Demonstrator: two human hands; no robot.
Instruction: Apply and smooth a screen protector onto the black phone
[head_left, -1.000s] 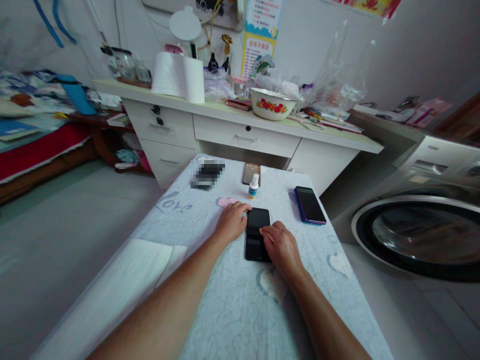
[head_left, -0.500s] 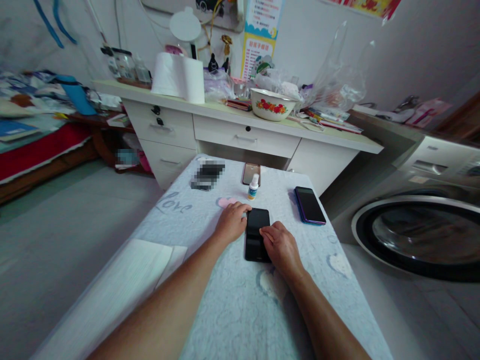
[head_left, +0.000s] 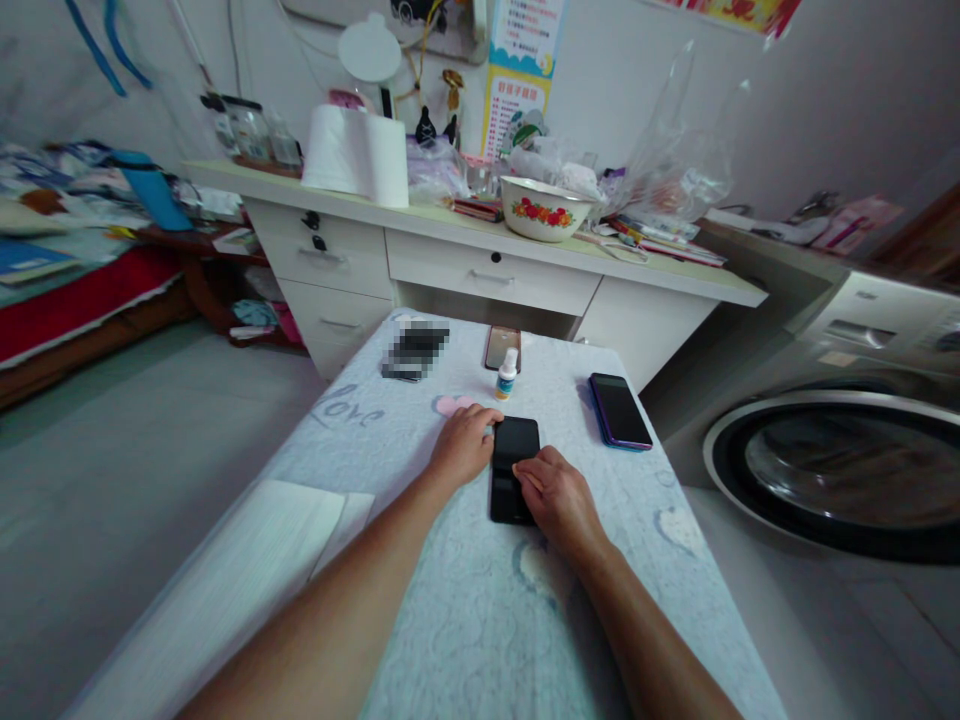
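Note:
A black smartphone (head_left: 516, 440) lies face up on the cloth-covered table. At its upper left corner, my left hand (head_left: 466, 442) grips the edge, with the fingertips at the top and the thumb along the side. The fingers of my right hand (head_left: 559, 492) are pinched together and rest on the middle of the screen; whatever they hold is hidden. Just beyond the phone stands a small white-capped spray bottle (head_left: 506, 376). Behind the bottle lies a phone case (head_left: 502, 347) with a brownish look. Over to the right is another dark phone (head_left: 621, 410) with a purple-blue edge.
A pixelated dark item (head_left: 417, 348) lies at the table's far left. White sheets (head_left: 277, 540) cover the near left side. Behind stands a white desk (head_left: 480, 262) bearing a flowered bowl (head_left: 541, 212) and a paper roll (head_left: 386, 165). A washing machine (head_left: 847, 330) is at the right.
My right hand has slid slightly left and down across the phone screen, still pinched. My left hand, the phone and the bottle have stayed put.

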